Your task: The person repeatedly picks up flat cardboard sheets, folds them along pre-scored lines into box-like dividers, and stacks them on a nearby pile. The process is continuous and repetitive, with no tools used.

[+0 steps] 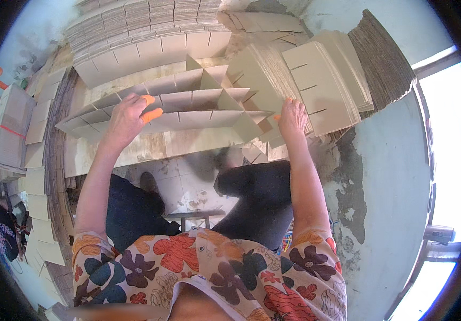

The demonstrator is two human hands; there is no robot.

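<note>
1. Both hands were well apart: the left hand (127, 116) at the long cardboard strips (209, 119), the right hand (293, 116) at the slotted sheets (324, 85).
2. Thumb and forefinger of the left hand (both capped in orange) stood parted over the strips' upper edges; whether they pinched one, I couldn't tell.
3. On the right, the fingers bent down beside the slotted sheets, an orange tip showing on the inner side; their grip was hidden.
4. Strips stood on edge, side by side, on a pale wooden board (134, 153), with shorter cross pieces (230, 101) set between them near their right ends.
5. Beyond them lay a large cardboard stack (150, 53); far left sat a box (11, 125) with a red band.
</note>
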